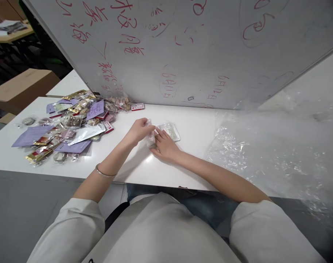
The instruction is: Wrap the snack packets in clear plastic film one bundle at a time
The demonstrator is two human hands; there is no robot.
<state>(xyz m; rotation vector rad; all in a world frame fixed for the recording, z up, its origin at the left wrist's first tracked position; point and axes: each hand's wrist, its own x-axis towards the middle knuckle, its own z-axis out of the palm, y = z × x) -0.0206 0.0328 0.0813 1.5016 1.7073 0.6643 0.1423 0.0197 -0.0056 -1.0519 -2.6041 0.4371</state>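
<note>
On the white table (122, 153) in front of me, my left hand (140, 130) pinches a crinkled clear plastic packet (150, 136) between thumb and fingers. My right hand (166, 146) lies with its fingers spread over the right side of that packet, palm down. Just beyond my right fingers rests a flat transparent packet (170, 130) with pale contents, partly covered by the hand. What the crinkled packet contains is too small to tell.
A heap of wrapped items and purple packets (70, 126) covers the table's left side. Clear plastic wrap (278, 153) spreads across the right. A whiteboard (193, 65) with red writing stands behind; a cardboard box (24, 89) is at the far left.
</note>
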